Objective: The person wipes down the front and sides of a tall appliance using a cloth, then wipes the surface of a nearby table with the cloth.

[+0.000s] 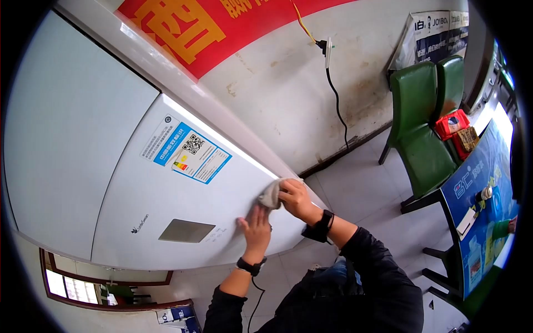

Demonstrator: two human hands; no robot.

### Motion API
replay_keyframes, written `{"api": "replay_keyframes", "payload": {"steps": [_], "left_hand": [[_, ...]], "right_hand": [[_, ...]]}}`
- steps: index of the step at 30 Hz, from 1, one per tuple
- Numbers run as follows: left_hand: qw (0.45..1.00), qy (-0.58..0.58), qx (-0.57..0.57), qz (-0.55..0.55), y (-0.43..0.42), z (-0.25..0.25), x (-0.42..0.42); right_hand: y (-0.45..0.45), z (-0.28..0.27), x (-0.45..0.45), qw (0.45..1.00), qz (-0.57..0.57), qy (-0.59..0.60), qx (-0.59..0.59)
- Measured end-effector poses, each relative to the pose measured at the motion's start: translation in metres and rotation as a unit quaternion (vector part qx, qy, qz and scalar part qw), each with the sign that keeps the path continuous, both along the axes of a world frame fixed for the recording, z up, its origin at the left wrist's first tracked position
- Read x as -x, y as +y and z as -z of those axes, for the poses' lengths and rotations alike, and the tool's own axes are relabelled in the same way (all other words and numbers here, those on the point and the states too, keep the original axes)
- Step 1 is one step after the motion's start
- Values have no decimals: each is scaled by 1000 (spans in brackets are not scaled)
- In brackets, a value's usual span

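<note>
My right hand point(300, 201) is closed around a greyish-white cloth point(270, 195), pressed to the front of a white refrigerator point(125, 194) near its edge. Just below the cloth, my left hand point(256, 230) rests with its fingers stretched out against the same door. The door carries a blue and white energy label point(191, 150) with a QR code, a grey panel point(186, 230) and a LittleSwan logo. Dark bands circle both of my wrists.
Beyond the refrigerator, a black cable point(337, 100) hangs down the stained wall under a red banner point(189, 28). Green chairs point(416, 122) stand at the right, red packets point(452, 125) on one. At the blue table point(477, 183) another person's hand point(512, 225) shows.
</note>
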State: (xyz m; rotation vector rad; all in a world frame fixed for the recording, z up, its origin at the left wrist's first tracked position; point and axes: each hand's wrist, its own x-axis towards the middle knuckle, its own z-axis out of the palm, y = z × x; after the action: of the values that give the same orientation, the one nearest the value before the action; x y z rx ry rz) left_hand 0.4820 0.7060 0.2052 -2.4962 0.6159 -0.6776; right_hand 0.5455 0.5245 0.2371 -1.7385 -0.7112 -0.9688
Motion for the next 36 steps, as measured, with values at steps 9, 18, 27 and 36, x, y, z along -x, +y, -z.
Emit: {"api": "replay_keyframes", "payload": {"steps": [9, 18, 27, 36], "left_hand": [[969, -228, 88, -46, -14, -113, -23], [995, -73, 58, -46, -19, -30, -9], [971, 148, 175, -60, -32, 26, 11], [984, -2, 168, -62, -32, -33, 4]], "right_hand": [[32, -119, 12, 991, -69, -12, -117], [43, 0, 27, 973, 115, 142, -143], [45, 63, 44, 941, 117, 274, -160], [31, -3, 30, 966, 55, 197, -159]]}}
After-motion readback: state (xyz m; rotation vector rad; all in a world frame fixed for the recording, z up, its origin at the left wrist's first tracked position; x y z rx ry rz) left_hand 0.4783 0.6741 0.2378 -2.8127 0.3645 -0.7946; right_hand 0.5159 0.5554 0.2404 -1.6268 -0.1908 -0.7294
